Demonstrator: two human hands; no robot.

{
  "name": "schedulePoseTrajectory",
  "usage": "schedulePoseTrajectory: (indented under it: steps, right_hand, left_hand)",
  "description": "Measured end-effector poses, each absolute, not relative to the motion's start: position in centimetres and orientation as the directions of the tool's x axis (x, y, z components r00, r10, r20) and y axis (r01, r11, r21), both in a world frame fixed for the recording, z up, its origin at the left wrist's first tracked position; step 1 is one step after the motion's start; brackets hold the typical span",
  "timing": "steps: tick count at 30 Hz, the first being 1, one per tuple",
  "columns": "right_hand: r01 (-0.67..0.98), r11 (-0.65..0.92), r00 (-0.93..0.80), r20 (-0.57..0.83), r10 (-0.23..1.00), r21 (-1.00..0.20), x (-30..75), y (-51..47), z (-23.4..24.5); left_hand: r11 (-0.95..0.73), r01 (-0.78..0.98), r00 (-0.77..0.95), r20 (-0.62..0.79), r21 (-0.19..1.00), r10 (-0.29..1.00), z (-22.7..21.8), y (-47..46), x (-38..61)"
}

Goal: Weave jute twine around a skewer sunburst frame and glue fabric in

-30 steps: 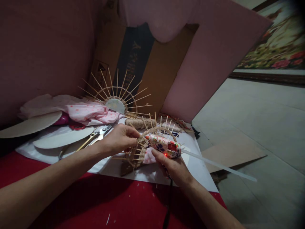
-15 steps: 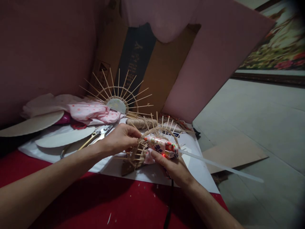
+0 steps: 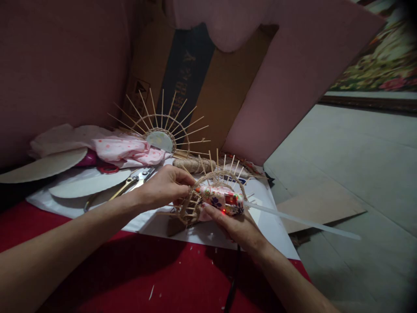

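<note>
My right hand (image 3: 239, 228) is closed around a flower-patterned hot glue gun (image 3: 216, 201) with a small red light lit. A long translucent glue stick (image 3: 302, 221) pokes out of its back end, and its tip points left. Just under that tip is a round frame of thin sticks and twine (image 3: 187, 213), partly covered by the gun. My left hand (image 3: 171, 188) pinches the left edge of this frame between thumb and fingers; the exact hold is partly hidden. A spool of twine (image 3: 192, 165) lies right behind the frame.
Behind stands a half-round stick-and-twine piece (image 3: 159, 141) against a cardboard box (image 3: 234, 82). Pruning shears (image 3: 132, 182), white half-round boards (image 3: 89, 184) and pink spotted cloth (image 3: 127, 152) lie left. White sheeting (image 3: 276, 234) covers part of the red cloth (image 3: 182, 282). A black cord (image 3: 233, 278) trails toward me.
The whole view has shifted slightly. Both hands keep their holds, and the glue gun's tip stays by the frame's twine ring.
</note>
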State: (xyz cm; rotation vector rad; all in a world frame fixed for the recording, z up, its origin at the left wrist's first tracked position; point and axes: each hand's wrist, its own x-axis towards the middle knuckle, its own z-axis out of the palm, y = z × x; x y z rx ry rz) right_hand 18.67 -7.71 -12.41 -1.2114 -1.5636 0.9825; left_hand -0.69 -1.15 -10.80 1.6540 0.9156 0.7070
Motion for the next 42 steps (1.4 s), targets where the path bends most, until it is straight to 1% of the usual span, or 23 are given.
schedulePoseTrajectory:
  steps: [7, 10, 17, 22, 27, 30, 35, 39, 42]
  right_hand:
    - [0.297, 0.188, -0.116, 0.160, 0.980, -0.936, 18.81, -7.62, -12.98]
    - [0.317, 0.193, -0.154, 0.150, 0.977, -0.928, 18.79, -7.60, -13.09]
    - [0.303, 0.186, -0.185, 0.134, 0.974, -0.934, 18.54, -7.73, -13.04]
    - [0.372, 0.133, -0.142, 0.085, 0.986, -0.919, 18.58, -7.84, -12.91]
    - [0.419, 0.101, -0.154, 0.039, 0.987, -0.902, 18.71, -7.87, -12.74]
    - [0.460, 0.103, -0.129, 0.048, 0.990, -0.882, 18.73, -7.90, -12.66]
    - [0.438, 0.111, -0.122, 0.063, 0.991, -0.892, 18.55, -7.89, -12.47]
    - [0.461, 0.132, -0.121, 0.085, 0.989, -0.878, 18.50, -7.91, -12.35]
    - [0.462, 0.118, -0.122, 0.068, 0.990, -0.879, 18.56, -7.96, -12.46]
  left_hand:
    - [-0.134, 0.182, 0.543, 0.015, 0.974, 0.840, -11.04, -1.12, -0.73]
    - [-0.138, 0.185, 0.547, 0.015, 0.973, 0.837, -11.14, -1.09, -0.82]
    - [-0.155, 0.198, 0.550, 0.020, 0.968, 0.835, -10.98, -1.10, -0.79]
    - [-0.161, 0.181, 0.557, 0.034, 0.970, 0.830, -11.01, -1.15, -0.73]
    - [-0.163, 0.175, 0.554, 0.040, 0.971, 0.831, -11.05, -1.20, -0.78]
    - [-0.156, 0.168, 0.554, 0.038, 0.973, 0.831, -10.95, -1.27, -0.77]
    - [-0.160, 0.180, 0.547, 0.036, 0.971, 0.836, -10.77, -1.37, -0.72]
    - [-0.155, 0.181, 0.547, 0.031, 0.971, 0.837, -10.86, -1.29, -0.69]
    - [-0.151, 0.168, 0.552, 0.034, 0.974, 0.833, -10.96, -1.24, -0.65]
